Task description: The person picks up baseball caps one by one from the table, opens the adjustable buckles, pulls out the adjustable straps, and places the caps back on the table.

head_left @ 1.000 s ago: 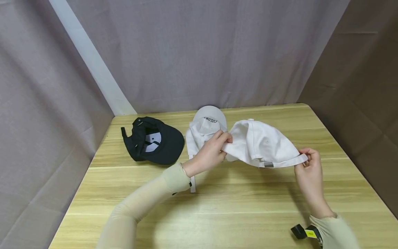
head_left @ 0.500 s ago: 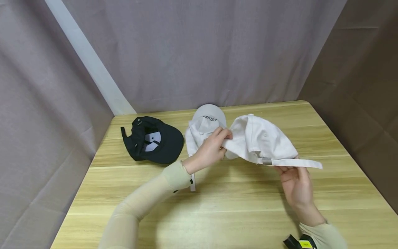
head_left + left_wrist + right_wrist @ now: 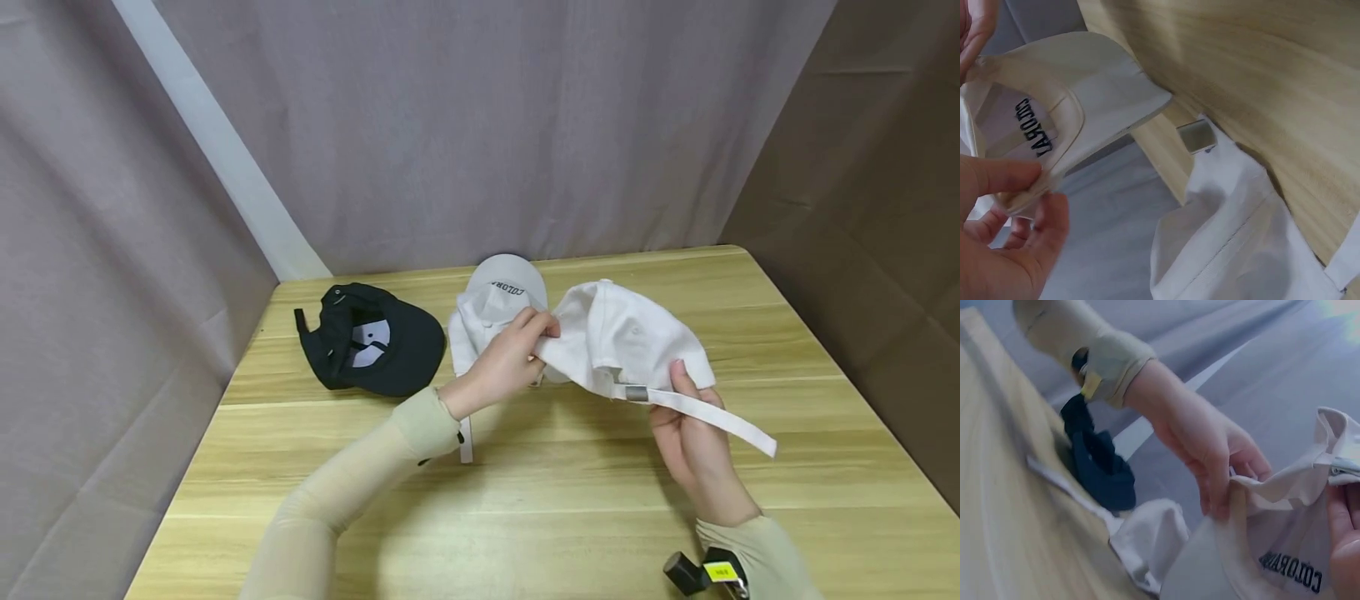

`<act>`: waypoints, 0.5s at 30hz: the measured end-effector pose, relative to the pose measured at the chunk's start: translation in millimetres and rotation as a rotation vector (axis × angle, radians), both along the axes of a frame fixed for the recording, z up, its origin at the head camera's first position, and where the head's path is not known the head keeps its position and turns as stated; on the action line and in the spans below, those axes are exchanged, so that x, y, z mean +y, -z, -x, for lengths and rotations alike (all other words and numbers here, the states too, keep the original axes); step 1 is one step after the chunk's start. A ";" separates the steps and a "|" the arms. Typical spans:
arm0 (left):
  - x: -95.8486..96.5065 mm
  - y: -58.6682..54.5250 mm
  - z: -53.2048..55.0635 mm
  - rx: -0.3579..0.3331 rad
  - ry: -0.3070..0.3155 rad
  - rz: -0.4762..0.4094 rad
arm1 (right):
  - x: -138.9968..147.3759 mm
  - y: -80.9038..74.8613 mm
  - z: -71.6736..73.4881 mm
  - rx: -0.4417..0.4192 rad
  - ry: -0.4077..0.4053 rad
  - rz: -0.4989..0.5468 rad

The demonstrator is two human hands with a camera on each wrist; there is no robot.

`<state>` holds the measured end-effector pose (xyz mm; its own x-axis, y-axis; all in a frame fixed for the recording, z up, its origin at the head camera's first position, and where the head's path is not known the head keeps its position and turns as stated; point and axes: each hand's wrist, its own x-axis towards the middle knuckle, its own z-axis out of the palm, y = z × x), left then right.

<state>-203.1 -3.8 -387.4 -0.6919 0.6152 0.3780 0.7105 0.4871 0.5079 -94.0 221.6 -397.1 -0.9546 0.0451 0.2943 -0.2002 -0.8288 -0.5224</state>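
Note:
Both hands hold a white baseball cap [image 3: 645,325] up over the table's right half. My left hand [image 3: 506,358] pinches its left edge between thumb and fingers. Under the opposite edge is my right hand [image 3: 697,446], thumb on the outside of the crown and fingers beneath. A loose white back strap [image 3: 727,422] hangs out past that hand from a metal buckle [image 3: 637,393]. In the left wrist view the cap's inside shows dark lettering [image 3: 1034,128] beside the brim [image 3: 1110,78].
A second white cap [image 3: 508,275] lies behind my left hand, its strap [image 3: 466,442] trailing toward me on the wooden table [image 3: 525,533]. Left of it a black cap [image 3: 408,346] lies with its opening showing. Grey curtains [image 3: 450,125] stand behind the table.
My right hand has let go of the strap's end and moved left to grip the cap's edge. The strap's free end now droops to the right. The left hand keeps its pinch.

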 end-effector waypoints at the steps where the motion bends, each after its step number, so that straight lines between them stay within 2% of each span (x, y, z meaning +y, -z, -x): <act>1: -1.7 -1.5 -0.8 -0.003 -0.004 0.004 | -1.4 -1.0 1.6 -0.001 0.002 0.022; 4: -8.2 -11.4 -5.8 -0.004 -0.016 0.007 | -6.2 -4.3 6.6 -0.004 0.017 0.095; 8: -16.4 -31.2 -18.0 0.005 -0.016 -0.044 | -13.5 -8.1 12.5 -0.023 0.060 0.163; 11: -18.0 -44.0 -30.0 0.018 0.026 -0.092 | -20.4 -10.6 15.3 -0.049 0.111 0.175; 15: -10.1 -51.7 -44.9 0.036 0.124 -0.090 | -31.6 -13.9 17.6 -0.093 0.196 0.133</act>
<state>-158.1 -13.9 -335.8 -0.5978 0.6575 0.4587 0.7810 0.3487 0.5181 -111.6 190.0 -383.2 -0.9467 0.2641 0.1845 -0.3197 -0.8416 -0.4353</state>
